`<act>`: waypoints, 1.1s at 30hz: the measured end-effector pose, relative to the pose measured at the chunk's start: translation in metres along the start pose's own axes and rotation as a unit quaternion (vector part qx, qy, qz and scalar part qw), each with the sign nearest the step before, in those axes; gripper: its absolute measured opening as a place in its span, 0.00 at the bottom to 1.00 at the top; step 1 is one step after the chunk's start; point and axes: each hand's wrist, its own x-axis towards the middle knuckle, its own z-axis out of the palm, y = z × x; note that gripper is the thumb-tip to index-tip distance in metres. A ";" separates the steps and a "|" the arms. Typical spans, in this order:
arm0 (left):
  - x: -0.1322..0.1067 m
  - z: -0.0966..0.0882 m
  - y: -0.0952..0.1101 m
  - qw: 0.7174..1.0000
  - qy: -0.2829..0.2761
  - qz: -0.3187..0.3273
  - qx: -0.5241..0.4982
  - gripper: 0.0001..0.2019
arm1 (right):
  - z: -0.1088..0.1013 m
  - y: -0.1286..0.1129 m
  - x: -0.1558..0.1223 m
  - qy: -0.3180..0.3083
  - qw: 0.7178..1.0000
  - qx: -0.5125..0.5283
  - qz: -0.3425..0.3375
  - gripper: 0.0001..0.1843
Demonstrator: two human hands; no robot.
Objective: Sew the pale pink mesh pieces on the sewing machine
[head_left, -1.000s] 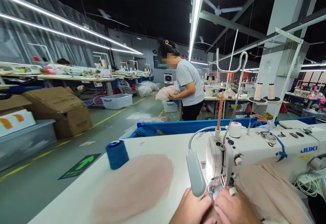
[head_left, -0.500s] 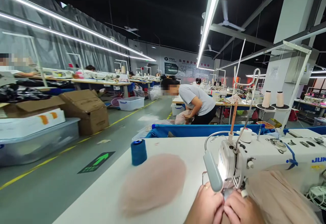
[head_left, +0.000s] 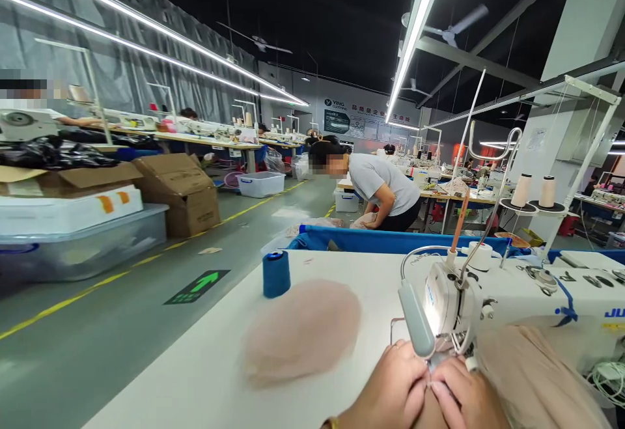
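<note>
My left hand (head_left: 398,380) and my right hand (head_left: 466,390) are close together just in front of the needle area of a white sewing machine (head_left: 442,295). Both have fingers closed in a pinch on beige fabric (head_left: 430,415), which shows between them. More of this thin beige fabric (head_left: 532,364) lies bunched under the machine arm, right of my right hand. A grey lamp head (head_left: 416,321) hangs over my left fingers and partly hides the needle. On the white table (head_left: 195,377), left of my hands, lies a sheer beige fabric piece (head_left: 307,334).
A blue thread cone (head_left: 276,274) stands on the table's far left part. Behind the table runs a blue cloth trough (head_left: 361,239), with a person (head_left: 385,185) bending beyond it. Cardboard boxes (head_left: 178,194) and a plastic bin (head_left: 92,240) stand across the aisle.
The camera view has tilted and turned slightly, so the table and machine shift in the picture. Both hands stay at the needle area, still pinching the fabric.
</note>
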 end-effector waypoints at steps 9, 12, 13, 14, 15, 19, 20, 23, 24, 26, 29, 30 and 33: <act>0.008 -0.010 0.003 0.996 -0.046 -0.028 -0.072 0.11 | -0.044 -0.033 0.022 -0.007 0.993 0.063 0.098 0.13; 0.006 -0.001 -0.009 0.994 -0.052 -0.043 -0.084 0.12 | -0.049 -0.032 0.025 -0.031 0.989 0.067 0.131 0.11; 0.006 0.002 -0.012 0.994 -0.051 -0.046 -0.083 0.11 | -0.050 -0.031 0.024 -0.035 0.988 0.065 0.137 0.11; 0.005 0.004 -0.013 0.995 -0.049 -0.047 -0.080 0.10 | -0.050 -0.031 0.024 -0.038 0.987 0.062 0.141 0.10; 0.004 0.004 -0.014 0.995 -0.046 -0.048 -0.075 0.09 | -0.050 -0.030 0.024 -0.039 0.987 0.059 0.143 0.10; 0.006 -0.001 -0.008 0.997 -0.043 -0.041 -0.056 0.02 | -0.049 -0.030 0.025 -0.042 0.989 0.051 0.134 0.09; 0.006 -0.002 -0.007 0.997 -0.042 -0.035 -0.052 0.03 | -0.049 -0.030 0.025 -0.043 0.989 0.051 0.129 0.09; 0.006 -0.005 -0.006 0.999 -0.033 -0.006 -0.041 0.11 | -0.049 -0.030 0.025 -0.048 0.991 0.055 0.112 0.11; 0.005 -0.005 -0.006 0.999 -0.031 0.008 -0.037 0.14 | -0.049 -0.030 0.024 -0.053 0.992 0.057 0.099 0.10; 0.000 -0.005 -0.007 0.998 -0.030 0.040 -0.030 0.17 | -0.052 -0.029 0.021 -0.067 0.995 0.048 0.051 0.10; -0.011 -0.006 -0.008 0.994 -0.031 0.106 0.003 0.19 | -0.058 -0.029 0.016 -0.088 0.996 0.010 -0.029 0.08; -0.014 -0.007 -0.007 0.992 -0.027 0.125 0.016 0.19 | -0.061 -0.029 0.014 -0.092 0.995 0.001 -0.042 0.07; -0.018 -0.013 -0.003 0.986 -0.008 0.158 0.043 0.19 | -0.066 -0.029 0.013 -0.105 0.994 -0.002 -0.043 0.06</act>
